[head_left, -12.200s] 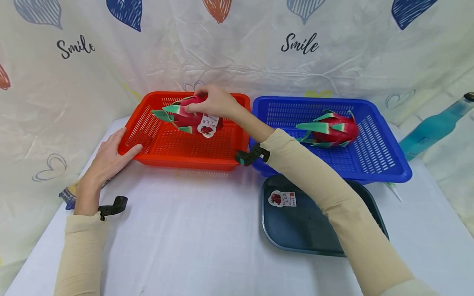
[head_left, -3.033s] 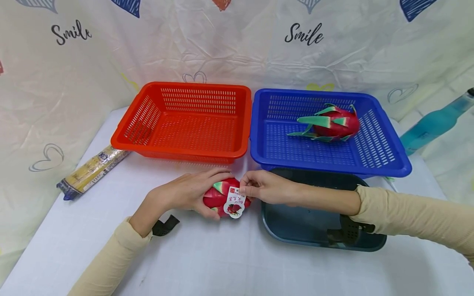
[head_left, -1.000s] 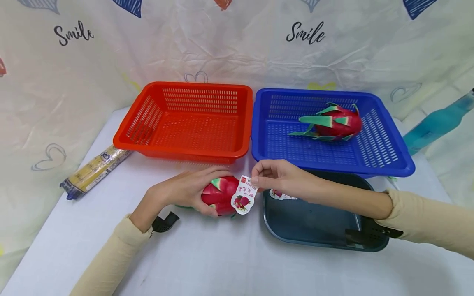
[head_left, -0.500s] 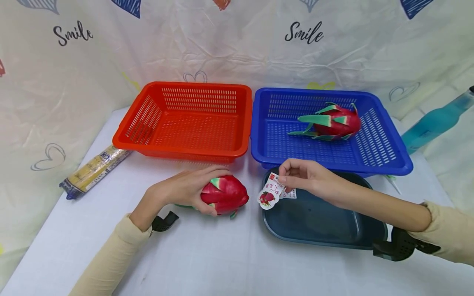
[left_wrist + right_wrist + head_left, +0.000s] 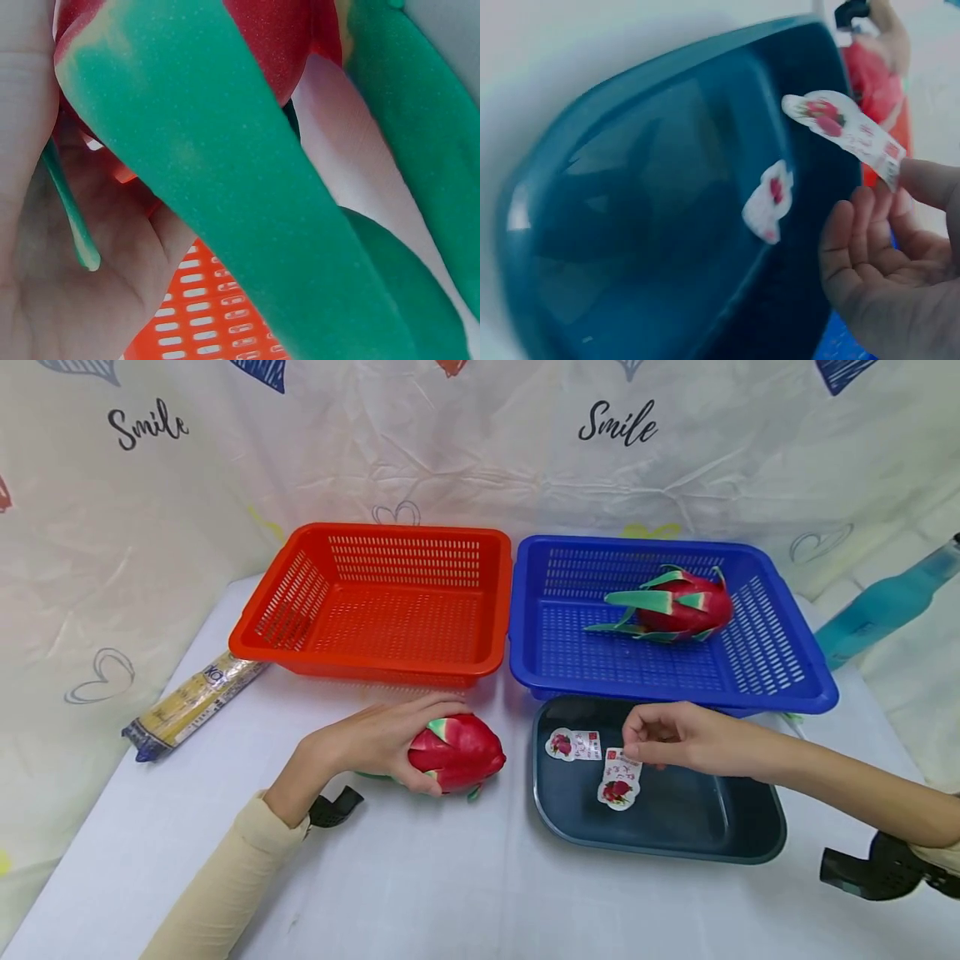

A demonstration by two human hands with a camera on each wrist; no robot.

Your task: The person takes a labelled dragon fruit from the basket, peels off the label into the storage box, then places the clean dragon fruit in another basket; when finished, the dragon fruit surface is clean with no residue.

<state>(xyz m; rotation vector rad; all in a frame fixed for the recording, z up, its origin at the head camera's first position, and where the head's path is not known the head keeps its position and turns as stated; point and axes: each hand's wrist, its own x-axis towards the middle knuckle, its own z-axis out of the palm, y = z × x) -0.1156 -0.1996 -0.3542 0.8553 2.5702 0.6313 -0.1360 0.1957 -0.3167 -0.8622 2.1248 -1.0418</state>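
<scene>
My left hand grips a red dragon fruit on the white table, fingers over its top and thumb at the near side. Its long green leaves fill the left wrist view. Between thumb and forefinger my right hand pinches a white label by its end, above the dark tray. A picture of dragon fruit shows on the label's hanging end. Another such label lies in the tray; the right wrist view shows the held label apart from it.
Behind the hands stand a red basket and a blue basket. A second dragon fruit lies in the blue one. At the left is a packet of noodles; a bottle of blue liquid stands far right.
The dragon fruit came from the red basket to the table under my left hand. My right hand has pulled the label off it and carried it right, over the tray.
</scene>
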